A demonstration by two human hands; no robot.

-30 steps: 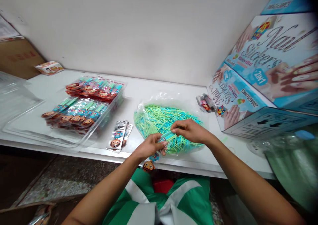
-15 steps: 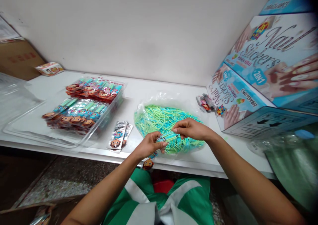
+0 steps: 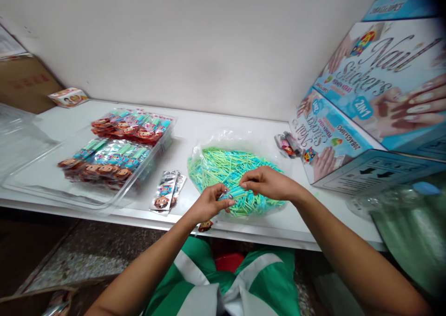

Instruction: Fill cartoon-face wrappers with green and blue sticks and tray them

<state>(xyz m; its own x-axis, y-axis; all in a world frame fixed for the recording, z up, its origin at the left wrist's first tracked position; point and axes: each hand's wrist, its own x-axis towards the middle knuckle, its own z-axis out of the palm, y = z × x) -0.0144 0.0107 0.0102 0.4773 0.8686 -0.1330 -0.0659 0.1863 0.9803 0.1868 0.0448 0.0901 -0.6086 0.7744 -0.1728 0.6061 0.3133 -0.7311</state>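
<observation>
Over the near edge of the table, my left hand (image 3: 211, 204) is closed on a small printed sachet. The sachet's brown cartoon face (image 3: 205, 226) hangs out below the hand, while the palm hides its middle. Thin light-blue and green sticks (image 3: 237, 193) show at the sachet's upper end, between the two hands. My right hand (image 3: 266, 183) has thumb and fingers pinched just above those sticks; whatever is in the pinch is too small to make out. Beneath both hands lies a clear plastic bag (image 3: 223, 139), spread open around a heap of green and blue sticks (image 3: 223, 165).
Left of the bag, two silver sachets (image 3: 166, 190) overlap. A clear tray (image 3: 137, 188) holds rows of filled sachets (image 3: 108, 160). Blue cartons (image 3: 343, 134) rise on the right, with small packets (image 3: 287, 144) beside them. A clear bottle (image 3: 393, 200) lies at the right.
The sachet in my left hand has shifted slightly upward, and less of it hangs below the hand. My right hand has moved slightly left, its fingers still pinched.
</observation>
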